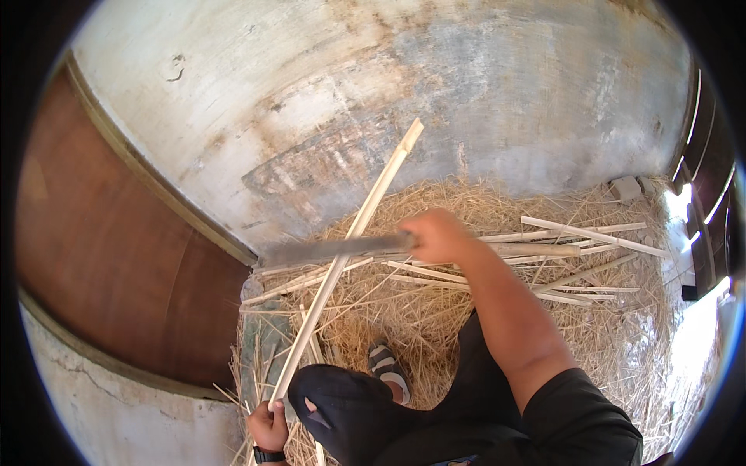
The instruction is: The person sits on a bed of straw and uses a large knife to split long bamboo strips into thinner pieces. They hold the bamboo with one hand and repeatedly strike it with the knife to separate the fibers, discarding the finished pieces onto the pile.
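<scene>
A long pale split-bamboo strip (325, 289) slants up and away across the view, its far end in front of the wall. My left hand (268, 426), with a dark watch on the wrist, is closed around its near end beside my knee. In my right hand (437, 235) is the handle of a machete (311, 250). The blade points left and crosses the strip near its middle; motion smears it a little. Whether the edge touches the strip, I cannot tell.
Several bamboo strips and sticks (594, 237) lie on straw and shavings (404, 318) along the wall (497, 101). A brown door panel (124, 225) stands at left. My sandalled foot (385, 363) rests on the straw. Bricks (624, 189) sit in the far right corner.
</scene>
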A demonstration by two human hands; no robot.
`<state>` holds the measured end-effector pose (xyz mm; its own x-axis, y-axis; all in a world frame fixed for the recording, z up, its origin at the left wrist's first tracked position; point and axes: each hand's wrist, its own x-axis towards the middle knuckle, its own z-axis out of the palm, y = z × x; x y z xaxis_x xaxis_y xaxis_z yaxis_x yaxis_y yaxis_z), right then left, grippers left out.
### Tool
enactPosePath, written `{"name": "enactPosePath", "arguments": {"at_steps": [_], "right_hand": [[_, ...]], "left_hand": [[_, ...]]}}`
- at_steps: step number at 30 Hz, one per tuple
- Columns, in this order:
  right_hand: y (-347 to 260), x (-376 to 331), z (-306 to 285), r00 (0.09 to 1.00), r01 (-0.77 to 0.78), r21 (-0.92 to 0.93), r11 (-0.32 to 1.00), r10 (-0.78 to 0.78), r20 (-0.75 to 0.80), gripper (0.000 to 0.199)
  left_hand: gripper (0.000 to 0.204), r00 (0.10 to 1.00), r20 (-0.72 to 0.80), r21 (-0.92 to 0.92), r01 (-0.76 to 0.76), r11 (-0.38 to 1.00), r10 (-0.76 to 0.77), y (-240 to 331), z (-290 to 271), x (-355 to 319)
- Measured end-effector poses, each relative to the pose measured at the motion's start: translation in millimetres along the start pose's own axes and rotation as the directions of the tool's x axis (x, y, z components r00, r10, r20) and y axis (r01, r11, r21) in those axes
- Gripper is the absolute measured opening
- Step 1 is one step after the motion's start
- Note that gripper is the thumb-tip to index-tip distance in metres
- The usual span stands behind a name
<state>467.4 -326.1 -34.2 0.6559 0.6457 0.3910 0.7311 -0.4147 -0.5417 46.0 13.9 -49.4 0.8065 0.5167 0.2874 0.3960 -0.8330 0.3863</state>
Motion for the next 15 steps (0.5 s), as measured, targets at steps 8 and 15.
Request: {"name": "enactPosePath", "arguments": {"at_steps": [8,15], "right_hand": [[-11,-2,-2,0.990,-0.137,0.207,0.969,0.128,0.054,0.020],[12,-6,-12,0.967,-0.237,0.254,0.938,0.253,-0.034,0.019]], "left_hand": [[0.040,0.994,0.030,-0.209,0.110,0.972,-0.106,-59,13,-64],[0.052,0.948,0.313,0.058,0.045,0.997,-0.061,-71,-14,-72]]}}
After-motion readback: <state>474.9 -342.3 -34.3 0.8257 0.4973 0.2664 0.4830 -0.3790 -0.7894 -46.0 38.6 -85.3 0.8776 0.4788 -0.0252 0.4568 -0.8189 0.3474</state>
